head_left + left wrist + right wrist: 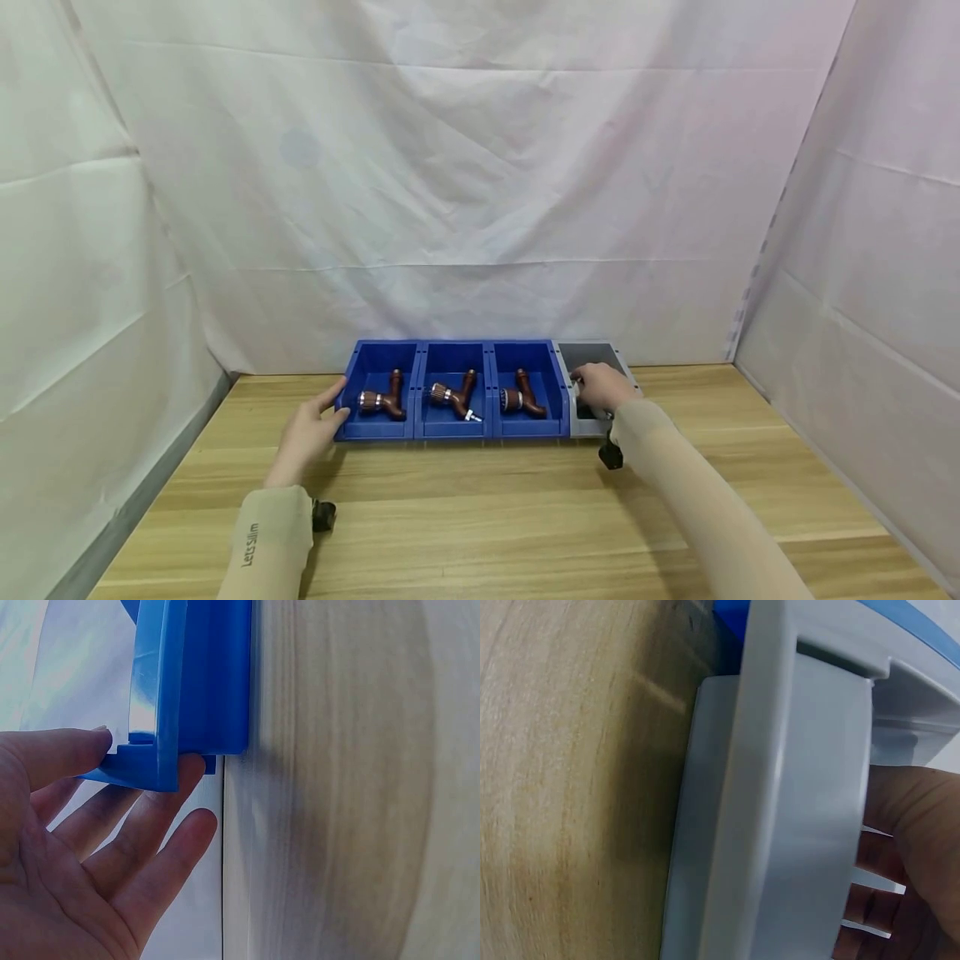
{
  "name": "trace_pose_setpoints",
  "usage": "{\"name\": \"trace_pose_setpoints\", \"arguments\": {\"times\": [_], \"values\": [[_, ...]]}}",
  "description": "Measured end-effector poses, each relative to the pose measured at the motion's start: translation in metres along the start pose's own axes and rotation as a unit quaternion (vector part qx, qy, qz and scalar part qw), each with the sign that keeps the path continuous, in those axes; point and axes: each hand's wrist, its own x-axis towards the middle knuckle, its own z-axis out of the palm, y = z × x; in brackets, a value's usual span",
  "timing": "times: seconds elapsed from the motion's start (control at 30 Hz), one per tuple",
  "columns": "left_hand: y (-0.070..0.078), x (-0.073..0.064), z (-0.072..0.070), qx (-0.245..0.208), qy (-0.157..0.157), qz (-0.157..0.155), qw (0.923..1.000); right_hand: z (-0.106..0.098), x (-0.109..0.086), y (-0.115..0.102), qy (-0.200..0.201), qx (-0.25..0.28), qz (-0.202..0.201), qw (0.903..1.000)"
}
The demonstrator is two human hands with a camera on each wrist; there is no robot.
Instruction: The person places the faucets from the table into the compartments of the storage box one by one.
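At the left end of the joined row, my left hand point(309, 429) grips the side of a blue bin point(377, 430). In the left wrist view the thumb lies over the bin's lip and fingertips reach under it. My right hand point(606, 387) is down inside the grey bin point(587, 427) at the row's right end, fingers bent. The front wall partly hides them in the right wrist view, and I cannot tell what they hold. A small pale, shiny bit shows by the fingertips in the head view.
Each blue bin holds one brown tap with a ribbed knob: left tap point(387, 403), middle tap point(457, 395) with a silver nozzle, right tap point(525, 395). The bins stand on a wooden table point(465, 517) near its back edge, before a white cloth wall point(480, 208).
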Motion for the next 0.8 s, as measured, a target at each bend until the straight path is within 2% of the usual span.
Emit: {"name": "trace_pose_setpoints", "arguments": {"times": [0.3,0.6,0.8], "values": [[-0.0015,-0.0005,-0.0001,0.002,0.002,0.004,1.0000,0.0033,0.0004,0.0013,0.002,-0.008,-0.013,0.9999],[0.0021,0.0035,0.0041,0.002,-0.004,0.003,1.0000,0.0010,-0.0060,0.0050,0.001,0.000,0.004,1.0000],[-0.0001,0.0046,0.0049,0.001,-0.006,0.003,1.0000,0.0018,-0.0065,0.0091,0.011,0.006,-0.002,0.9999]]}}
